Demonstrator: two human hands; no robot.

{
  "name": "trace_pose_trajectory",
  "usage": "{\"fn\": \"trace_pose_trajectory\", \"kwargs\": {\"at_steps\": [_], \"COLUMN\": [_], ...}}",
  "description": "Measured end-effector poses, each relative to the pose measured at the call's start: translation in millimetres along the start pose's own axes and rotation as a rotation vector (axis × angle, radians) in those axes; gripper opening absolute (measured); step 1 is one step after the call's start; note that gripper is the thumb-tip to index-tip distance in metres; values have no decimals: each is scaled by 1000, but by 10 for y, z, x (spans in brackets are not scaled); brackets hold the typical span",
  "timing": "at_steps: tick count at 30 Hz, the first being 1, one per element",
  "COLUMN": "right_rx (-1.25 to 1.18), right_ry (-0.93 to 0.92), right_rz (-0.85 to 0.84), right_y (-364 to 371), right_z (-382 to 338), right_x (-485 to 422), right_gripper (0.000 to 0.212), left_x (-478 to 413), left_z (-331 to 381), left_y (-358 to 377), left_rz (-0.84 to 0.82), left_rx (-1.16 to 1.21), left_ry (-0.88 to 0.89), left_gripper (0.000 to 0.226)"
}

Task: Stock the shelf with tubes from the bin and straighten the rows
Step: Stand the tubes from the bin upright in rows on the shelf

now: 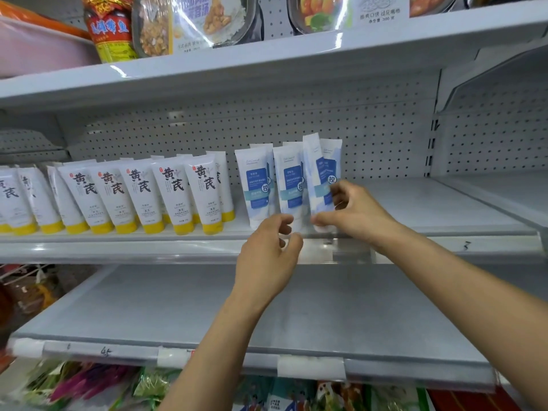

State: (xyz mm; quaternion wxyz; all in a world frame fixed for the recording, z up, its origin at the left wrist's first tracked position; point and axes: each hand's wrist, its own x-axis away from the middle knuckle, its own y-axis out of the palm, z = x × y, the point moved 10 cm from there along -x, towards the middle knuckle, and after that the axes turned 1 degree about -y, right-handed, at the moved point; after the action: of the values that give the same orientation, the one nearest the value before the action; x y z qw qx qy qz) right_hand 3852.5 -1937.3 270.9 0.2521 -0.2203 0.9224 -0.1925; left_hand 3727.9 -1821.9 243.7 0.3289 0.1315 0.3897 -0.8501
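Observation:
White tubes with blue labels (258,185) stand cap-down on the middle shelf (444,209), in a short group right of a long row of white tubes with yellow caps (175,194). My right hand (353,212) pinches the rightmost blue-label tube (321,176) between thumb and fingers near its lower half; that tube stands slightly raised and tilted. My left hand (269,253) is just below the middle blue-label tube (289,185), fingers curled at its cap end; whether it grips the cap is hidden. No bin is in view.
The middle shelf right of the blue-label tubes is bare metal. A wide lower shelf (178,307) juts out beneath my arms. Packaged foods (192,22) sit on the top shelf, and bagged goods (89,384) lie below.

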Motion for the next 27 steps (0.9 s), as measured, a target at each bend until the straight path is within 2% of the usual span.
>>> {"fn": "trace_pose_trajectory", "kwargs": {"at_steps": [3, 7, 15, 27], "right_rx": [38, 97, 195, 227], "right_ry": [1, 32, 110, 140], "right_rz": [64, 102, 80, 32], "right_y": [-63, -63, -13, -9], "right_z": [20, 115, 284, 277], "right_x": [-78, -130, -222, -202], "right_gripper": [48, 50, 59, 59], "left_x": [11, 17, -7, -42], "left_z": [-9, -17, -92, -72], "left_y": [15, 61, 89, 170], "left_rz": [-25, -89, -126, -120], "left_rx": [-150, -235, -240, -233], "left_ry": [20, 27, 7, 2], "left_gripper": [31, 29, 26, 24]}}
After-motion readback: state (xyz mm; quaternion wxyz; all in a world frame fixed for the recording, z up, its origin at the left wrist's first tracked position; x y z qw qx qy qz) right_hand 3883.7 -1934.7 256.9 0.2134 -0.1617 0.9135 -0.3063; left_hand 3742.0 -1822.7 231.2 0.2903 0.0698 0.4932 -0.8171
